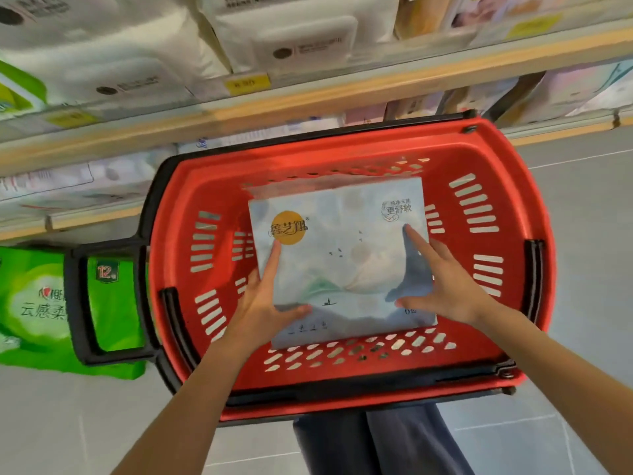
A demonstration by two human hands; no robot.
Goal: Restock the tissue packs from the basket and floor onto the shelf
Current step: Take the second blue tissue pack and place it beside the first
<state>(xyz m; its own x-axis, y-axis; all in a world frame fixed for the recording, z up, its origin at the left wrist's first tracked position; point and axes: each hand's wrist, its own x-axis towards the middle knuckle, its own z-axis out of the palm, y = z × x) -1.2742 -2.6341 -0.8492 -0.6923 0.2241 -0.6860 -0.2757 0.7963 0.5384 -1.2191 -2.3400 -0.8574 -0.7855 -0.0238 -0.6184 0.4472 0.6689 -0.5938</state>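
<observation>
A pale blue-white tissue pack [342, 255] with an orange round logo lies flat inside the red basket [507, 186] on the floor. My left hand [265, 296] grips the pack's left edge, thumb on top near its lower part. My right hand [442, 279] lies on the pack's right side with fingers spread, thumb on top. A green tissue pack [37, 303] lies on the floor left of the basket, partly behind the basket's black handle [102, 299]. The wooden-edged shelf [274, 101] runs above, holding white tissue packs [113, 53].
A lower shelf [85, 214] with more pale packs sits behind the basket at left. Grey tiled floor [582, 269] spreads to the right and in front. My dark trouser leg [376, 443] shows below the basket. Yellow price tags [246, 84] hang on the shelf edge.
</observation>
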